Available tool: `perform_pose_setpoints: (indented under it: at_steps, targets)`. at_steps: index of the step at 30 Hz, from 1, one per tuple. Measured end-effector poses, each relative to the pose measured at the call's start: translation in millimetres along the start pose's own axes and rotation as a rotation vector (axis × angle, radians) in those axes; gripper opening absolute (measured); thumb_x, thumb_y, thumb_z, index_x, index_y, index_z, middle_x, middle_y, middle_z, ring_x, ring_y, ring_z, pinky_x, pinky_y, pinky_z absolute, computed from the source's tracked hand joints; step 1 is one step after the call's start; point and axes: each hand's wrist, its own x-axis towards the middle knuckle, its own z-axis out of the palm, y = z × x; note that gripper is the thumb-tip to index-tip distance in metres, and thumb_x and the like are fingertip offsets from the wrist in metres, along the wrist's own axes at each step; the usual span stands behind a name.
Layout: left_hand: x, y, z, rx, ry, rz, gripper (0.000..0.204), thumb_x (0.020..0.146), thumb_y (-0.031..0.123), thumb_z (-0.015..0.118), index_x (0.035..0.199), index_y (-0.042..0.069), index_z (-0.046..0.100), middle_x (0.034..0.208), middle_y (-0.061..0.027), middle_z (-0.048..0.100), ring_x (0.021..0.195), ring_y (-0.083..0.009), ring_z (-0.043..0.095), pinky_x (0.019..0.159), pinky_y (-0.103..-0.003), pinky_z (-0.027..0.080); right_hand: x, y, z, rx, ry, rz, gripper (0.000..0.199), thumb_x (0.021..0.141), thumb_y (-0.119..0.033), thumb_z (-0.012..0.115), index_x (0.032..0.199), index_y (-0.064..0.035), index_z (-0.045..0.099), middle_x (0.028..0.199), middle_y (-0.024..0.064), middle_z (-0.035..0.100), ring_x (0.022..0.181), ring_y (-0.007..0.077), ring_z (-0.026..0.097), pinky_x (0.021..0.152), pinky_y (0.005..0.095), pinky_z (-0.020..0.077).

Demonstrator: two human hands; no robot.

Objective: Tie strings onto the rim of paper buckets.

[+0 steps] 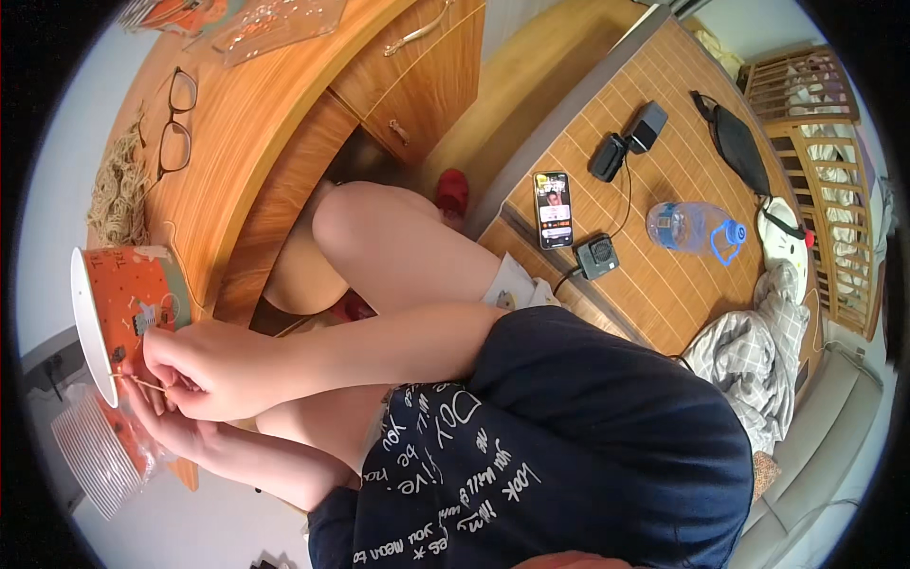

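An orange printed paper tub (133,296) with a white rim stands out at the left, its opening turned to the picture's left edge. Against its side, my right hand (223,372) is closed, fingers curled round a thin piece of twine (150,384). That twine runs across to the tub's rim. Just below, my left hand (175,429) has its fingertips closed on the twine beside the rim. Exactly where each fingertip grips is partly hidden. A loose tangle of brown twine (119,190) lies on the wooden desk (213,152) beyond the tub.
Eyeglasses (176,123) and clear plastic packaging (280,28) lie on the desk. Wrapped, stacked tubs (95,450) are below the orange one. On the bamboo mat (607,104) rest a phone (554,211), a small camera (597,256), a water bottle (692,228) and a checked cloth (758,356).
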Motion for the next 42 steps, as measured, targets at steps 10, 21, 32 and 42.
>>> perform_pose_setpoints:
  at_steps: [10, 21, 32, 42]
  targets:
    - [0.0, 16.9, 7.2, -0.089, 0.073, 0.015, 0.028, 0.099, 0.026, 0.055, 0.112, 0.003, 0.064, 0.101, -0.0054, 0.063, 0.1, -0.015, 0.06, 0.093, -0.03, 0.046, 2.5, -6.5, 0.4, 0.002, 0.049, -0.095, 0.018, 0.075, 0.0, 0.062, 0.079, -0.0068, 0.046, 0.062, 0.0079, 0.056, 0.059, 0.0313, 0.059, 0.049, 0.0439, 0.0417]
    - [-112.0, -12.1, 27.6, 0.201, 0.1, 0.288, 0.064, 0.086, 0.023, 0.072, 0.137, 0.0, 0.039, 0.102, -0.0061, 0.053, 0.099, -0.0171, 0.056, 0.091, -0.031, 0.049, -0.6, -13.8, 4.7, 0.005, 0.119, -0.227, 0.019, 0.077, -0.004, 0.063, 0.081, -0.0091, 0.046, 0.063, 0.0055, 0.055, 0.059, 0.0291, 0.061, 0.05, 0.0429, 0.0436]
    - [16.7, -42.9, 38.5, 0.704, 0.286, 0.763, 0.113, 0.072, 0.036, 0.085, 0.15, -0.004, 0.013, 0.128, -0.0169, 0.045, 0.109, -0.0257, 0.055, 0.097, -0.039, 0.048, -23.2, -40.5, 19.4, -0.064, -0.225, -0.372, 0.014, 0.079, -0.013, 0.064, 0.086, -0.0061, 0.054, 0.07, 0.0046, 0.058, 0.067, 0.026, 0.061, 0.065, 0.0415, 0.0451]
    - [55.3, -44.0, -6.0, 0.682, 0.21, 0.885, 0.126, 0.064, 0.007, 0.091, 0.15, 0.009, -0.001, 0.134, -0.0154, 0.042, 0.116, -0.0255, 0.052, 0.097, -0.043, 0.052, -40.7, -67.8, 20.8, -0.047, -0.161, -0.555, 0.016, 0.081, -0.018, 0.062, 0.086, -0.0072, 0.052, 0.069, 0.0004, 0.05, 0.066, 0.0216, 0.053, 0.062, 0.0358, 0.0377]
